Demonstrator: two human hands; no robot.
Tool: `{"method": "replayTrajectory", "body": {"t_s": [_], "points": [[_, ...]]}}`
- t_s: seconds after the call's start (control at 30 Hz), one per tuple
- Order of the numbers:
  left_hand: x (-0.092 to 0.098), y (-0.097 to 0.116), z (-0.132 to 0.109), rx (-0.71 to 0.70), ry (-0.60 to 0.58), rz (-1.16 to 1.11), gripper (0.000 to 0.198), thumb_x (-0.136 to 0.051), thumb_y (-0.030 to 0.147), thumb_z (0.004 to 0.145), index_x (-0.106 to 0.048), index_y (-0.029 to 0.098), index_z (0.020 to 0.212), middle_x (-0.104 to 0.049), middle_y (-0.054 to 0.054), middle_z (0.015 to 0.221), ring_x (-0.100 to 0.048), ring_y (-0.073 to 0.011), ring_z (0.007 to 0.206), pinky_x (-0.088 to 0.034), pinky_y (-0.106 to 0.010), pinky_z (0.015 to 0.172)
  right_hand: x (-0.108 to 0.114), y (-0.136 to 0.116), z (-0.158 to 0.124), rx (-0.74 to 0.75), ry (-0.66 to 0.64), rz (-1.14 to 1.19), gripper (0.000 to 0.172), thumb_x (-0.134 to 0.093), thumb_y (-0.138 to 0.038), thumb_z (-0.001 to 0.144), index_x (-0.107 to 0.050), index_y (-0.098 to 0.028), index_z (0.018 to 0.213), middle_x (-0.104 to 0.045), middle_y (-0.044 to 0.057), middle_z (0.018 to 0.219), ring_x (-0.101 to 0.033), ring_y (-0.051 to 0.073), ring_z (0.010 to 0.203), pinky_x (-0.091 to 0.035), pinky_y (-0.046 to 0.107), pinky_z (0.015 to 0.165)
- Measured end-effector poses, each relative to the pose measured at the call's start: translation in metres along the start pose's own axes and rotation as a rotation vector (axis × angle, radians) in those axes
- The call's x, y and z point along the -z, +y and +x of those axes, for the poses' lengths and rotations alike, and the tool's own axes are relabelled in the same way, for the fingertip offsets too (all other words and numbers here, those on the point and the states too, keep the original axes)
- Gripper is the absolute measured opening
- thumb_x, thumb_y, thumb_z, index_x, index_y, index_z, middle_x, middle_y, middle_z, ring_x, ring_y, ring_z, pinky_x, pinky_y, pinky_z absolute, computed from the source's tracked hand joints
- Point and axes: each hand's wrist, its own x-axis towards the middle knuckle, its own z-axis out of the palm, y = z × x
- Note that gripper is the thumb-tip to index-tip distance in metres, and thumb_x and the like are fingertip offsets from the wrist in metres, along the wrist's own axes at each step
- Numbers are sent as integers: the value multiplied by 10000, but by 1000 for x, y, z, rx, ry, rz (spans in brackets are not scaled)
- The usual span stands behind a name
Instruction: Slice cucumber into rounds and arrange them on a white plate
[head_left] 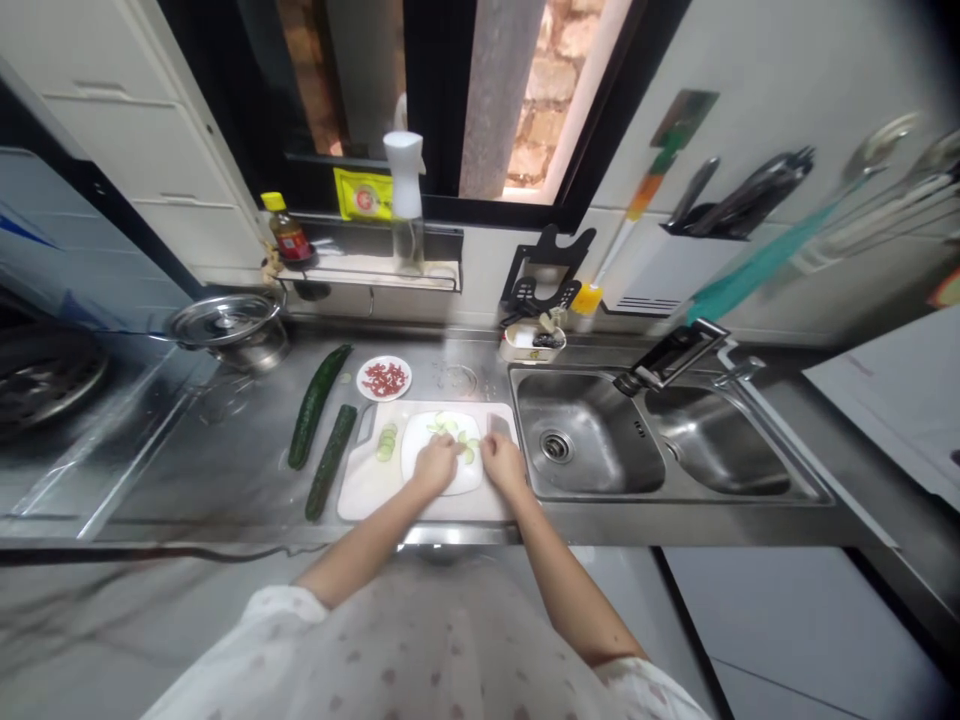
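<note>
A white cutting board [360, 490] lies on the steel counter with a white plate [469, 482] on it. Pale cucumber slices [454, 428] lie on the plate, and several more slices [386, 443] are stacked on the board to its left. My left hand [433, 466] rests on the plate with its fingers curled by the slices; what they hold is hidden. My right hand [504, 466] is closed at the plate's right edge, and a grey knife blade [499, 424] sticks out beyond it.
Two whole cucumbers [316, 403] [330, 460] lie left of the board. A small dish of red pieces [384, 378] sits behind it. A double sink [592, 445] with a tap [670, 355] is to the right, and a lidded steel pot [225, 325] stands at the far left.
</note>
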Motion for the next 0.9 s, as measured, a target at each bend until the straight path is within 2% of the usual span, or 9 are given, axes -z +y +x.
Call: {"method": "replayTrajectory", "body": {"t_s": [0.13,0.23,0.37,0.47,0.57,0.67,0.77,0.9], "points": [[4,-3,-13,52,87,-75,404,-460,115,837,-654,260,1160,-591,-54,1101,-488,-212,1055,-443,-312,915,-1,-2,-5,52,50,87,289,-405,-289,902,-664,-167,941,-667,80,910,-584,185,806,-389,258,702],[8,-14,-24,118,152,-128,387,-462,138,847,-651,245,1168,-608,-56,1096,-510,-208,1043,-429,-321,940,-1,-2,-11,93,70,154,282,-407,-289,893,-662,-170,887,-671,73,872,-580,183,780,-390,262,698],[14,-44,-38,250,278,-176,336,-463,189,859,-662,209,1129,-637,-66,1089,-544,-214,1040,-413,-334,970,-4,-2,-17,120,86,212,279,-412,-291,882,-664,-172,877,-679,77,883,-587,185,802,-402,263,723],[22,-71,-49,391,352,-167,310,-477,213,849,-663,211,1097,-651,-66,1098,-559,-221,1037,-429,-330,933,-7,-3,-21,114,83,225,284,-406,-296,881,-664,-175,882,-677,73,886,-585,181,806,-407,256,721],[28,-94,-59,525,362,-120,283,-480,243,845,-665,207,1056,-666,-73,1072,-574,-234,1015,-426,-336,921,-8,-6,-25,114,82,239,287,-406,-299,878,-665,-175,881,-676,66,870,-582,176,786,-407,253,709],[31,-107,-65,598,329,-71,312,-504,280,834,-643,201,1102,-661,-84,1095,-576,-250,1023,-429,-342,894,-7,-8,-28,117,79,256,288,-405,-294,875,-666,-172,884,-680,66,878,-585,175,793,-411,251,717],[31,-109,-67,639,275,-36,329,-508,308,837,-630,202,1123,-662,-89,1096,-583,-260,1008,-423,-358,876,-6,-9,-29,115,74,273,291,-396,-285,879,-662,-169,897,-681,70,894,-591,177,818,-416,251,737],[31,-102,-64,663,227,0,340,-496,388,852,-641,189,1086,-657,-114,1098,-571,-289,1034,-409,-387,868,-4,-10,-30,131,88,289,288,-403,-292,880,-661,-165,880,-680,76,885,-595,178,814,-421,254,746]]}}
